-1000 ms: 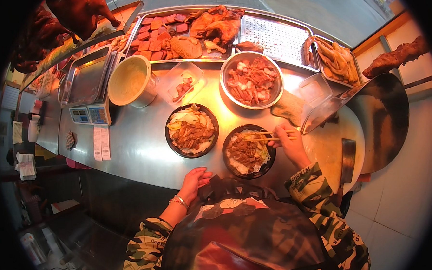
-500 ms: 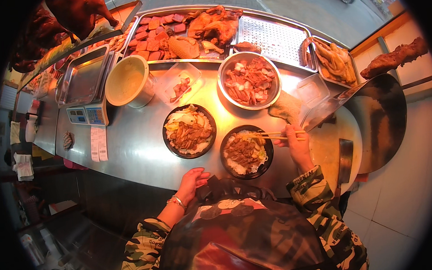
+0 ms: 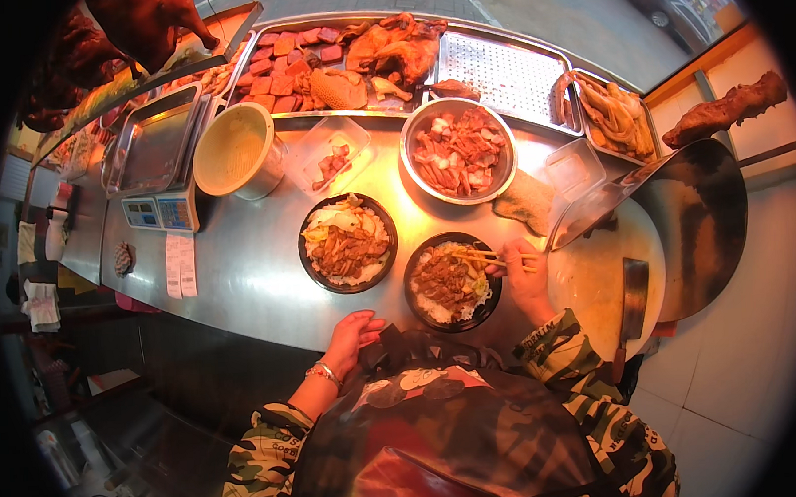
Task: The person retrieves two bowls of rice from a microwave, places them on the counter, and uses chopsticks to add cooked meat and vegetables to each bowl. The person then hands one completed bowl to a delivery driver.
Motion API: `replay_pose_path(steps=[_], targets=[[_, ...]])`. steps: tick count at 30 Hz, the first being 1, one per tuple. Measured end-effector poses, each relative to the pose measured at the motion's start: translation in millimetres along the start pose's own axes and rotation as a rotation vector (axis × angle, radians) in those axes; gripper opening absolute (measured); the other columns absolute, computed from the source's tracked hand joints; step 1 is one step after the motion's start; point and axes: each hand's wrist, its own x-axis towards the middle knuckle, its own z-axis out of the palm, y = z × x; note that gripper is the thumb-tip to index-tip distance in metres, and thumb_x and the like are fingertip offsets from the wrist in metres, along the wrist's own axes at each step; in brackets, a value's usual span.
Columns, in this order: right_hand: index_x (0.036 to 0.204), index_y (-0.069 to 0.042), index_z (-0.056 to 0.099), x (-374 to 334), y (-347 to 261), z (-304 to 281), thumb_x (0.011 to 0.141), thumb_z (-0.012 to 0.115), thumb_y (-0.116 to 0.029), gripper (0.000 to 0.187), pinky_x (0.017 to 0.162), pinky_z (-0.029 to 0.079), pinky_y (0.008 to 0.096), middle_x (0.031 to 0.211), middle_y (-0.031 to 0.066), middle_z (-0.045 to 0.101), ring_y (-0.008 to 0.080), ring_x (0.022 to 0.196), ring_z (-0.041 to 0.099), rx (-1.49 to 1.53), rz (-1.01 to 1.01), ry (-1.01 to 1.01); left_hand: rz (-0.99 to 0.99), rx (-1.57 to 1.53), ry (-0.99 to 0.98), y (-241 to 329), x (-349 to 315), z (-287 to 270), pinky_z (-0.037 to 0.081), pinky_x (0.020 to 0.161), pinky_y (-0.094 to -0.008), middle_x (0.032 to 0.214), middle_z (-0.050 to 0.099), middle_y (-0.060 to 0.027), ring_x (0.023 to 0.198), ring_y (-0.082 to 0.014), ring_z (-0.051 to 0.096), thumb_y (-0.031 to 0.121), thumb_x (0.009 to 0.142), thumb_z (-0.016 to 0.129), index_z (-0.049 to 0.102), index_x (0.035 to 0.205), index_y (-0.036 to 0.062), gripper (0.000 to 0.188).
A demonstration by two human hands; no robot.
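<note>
My right hand (image 3: 527,279) is closed round a pair of chopsticks (image 3: 492,258). Their tips touch the food in the nearer black bowl (image 3: 413,313), which holds white rice, browned sliced meat and some pale greens. To its left and a little farther off stands another black bowl (image 3: 304,261), filled with rice, meat, cabbage and what looks like egg. My left hand (image 3: 355,333), with a bracelet at the wrist, lies by the counter's front edge. Nothing is in it, and its fingers are loosely stretched.
Beyond the bowls sits a metal basin (image 3: 508,186) of chopped meat. A clear tub (image 3: 358,136), a deep round pot (image 3: 267,176) and a scale (image 3: 152,215) stand leftward. On the right, a cleaver (image 3: 635,300) rests on a round cutting board (image 3: 586,285). Meat trays (image 3: 505,57) line the back.
My right hand has moved left and slightly down, taking the chopstick tips farther over the nearer bowl. My left hand has stayed put. Outside, a car has come farther into view.
</note>
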Motion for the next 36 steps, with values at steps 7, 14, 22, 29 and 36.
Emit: replay_pose_path(steps=[7, 14, 22, 29, 36], targets=[[0.081, 0.0, 0.052, -5, -13, -14, 0.092, 0.047, -0.021, 0.024, 0.051, 0.047, 0.0194, 0.071, 0.0058, 0.057, 0.0125, 0.06, 0.061, 0.029, 0.033, 0.103, 0.002, 0.01, 0.012, -2, 4, -2, 0.049, 0.069, -0.0281, 0.096, 0.063, -0.0119, 0.07, -0.0143, 0.059, 0.013, 0.089, 0.043, 0.05, 0.108, 0.0043, 0.022], [0.083, 0.0, 0.051, -9, -18, -14, 0.092, 0.047, -0.025, 0.027, 0.053, 0.048, 0.0214, 0.073, 0.0067, 0.057, 0.0146, 0.062, 0.062, 0.026, 0.021, 0.106, -0.018, -0.007, 0.002, -1, 3, -1, 0.049, 0.069, -0.028, 0.096, 0.062, -0.0124, 0.071, -0.0152, 0.059, 0.014, 0.089, 0.043, 0.049, 0.108, 0.004, 0.022], [0.086, 0.001, 0.05, 0, -57, -8, 0.092, 0.046, -0.023, 0.025, 0.055, 0.051, 0.0237, 0.075, 0.0083, 0.057, 0.0176, 0.064, 0.063, 0.124, -0.043, 0.098, -0.004, -0.035, -0.003, -3, 4, -3, 0.05, 0.069, -0.0282, 0.097, 0.062, -0.0132, 0.071, -0.016, 0.059, 0.015, 0.089, 0.045, 0.05, 0.108, 0.0035, 0.022], [0.09, 0.001, 0.052, 36, -64, 75, 0.092, 0.046, -0.019, 0.021, 0.055, 0.05, 0.0233, 0.076, 0.0066, 0.057, 0.0155, 0.066, 0.062, 0.326, -0.088, -0.126, 0.001, -0.054, -0.02, -2, 1, -4, 0.049, 0.069, -0.0265, 0.097, 0.062, -0.0132, 0.076, -0.0162, 0.06, 0.014, 0.089, 0.046, 0.05, 0.108, 0.0028, 0.022], [0.09, 0.0, 0.056, 51, -52, 113, 0.091, 0.047, -0.022, 0.023, 0.058, 0.049, 0.0225, 0.078, 0.0062, 0.058, 0.0134, 0.069, 0.061, 0.053, 0.027, -0.199, -0.006, -0.057, -0.007, 0, 0, -3, 0.047, 0.069, -0.0227, 0.097, 0.063, -0.013, 0.082, -0.0155, 0.06, 0.013, 0.089, 0.044, 0.051, 0.107, 0.0016, 0.022]])
